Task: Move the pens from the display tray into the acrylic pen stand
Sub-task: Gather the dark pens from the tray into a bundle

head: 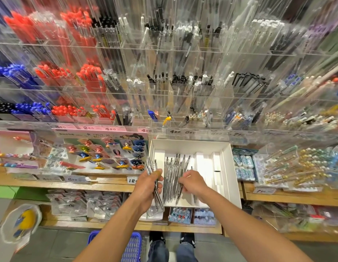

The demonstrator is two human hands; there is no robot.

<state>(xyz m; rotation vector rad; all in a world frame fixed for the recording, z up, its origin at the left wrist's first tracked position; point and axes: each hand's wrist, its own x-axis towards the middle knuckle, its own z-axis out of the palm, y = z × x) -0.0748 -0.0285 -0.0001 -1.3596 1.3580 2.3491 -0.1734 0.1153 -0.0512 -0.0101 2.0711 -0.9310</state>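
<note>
pens (174,178) lie in a loose heap in the white display tray (227,167), which sits on the wooden shelf (107,184); most have their long axes running from the near edge toward the far wall, a few slanting across the others. the left hand (148,188) hovers over the tray's left rim, its fingers (156,173) curled around a bundle of pens (155,186) whose long axis tilts from far left to near right, one end sticking out above the hand and the other below it. the right hand (192,182) reaches into the heap, its fingers bent down among the pens and pinching at them, though which pen they grasp cannot be told. behind the tray rises the acrylic pen stand (183,103), tiers of clear compartments holding upright red, blue, black and white pens, with price labels (179,131) along its lower edge. left of the tray stands a card display of small clips (107,154); right of it lie packs of erasers (243,167) and decorated pens (296,167). below, a blue basket (134,246) rests on the floor near the person's shoes (187,239).
</note>
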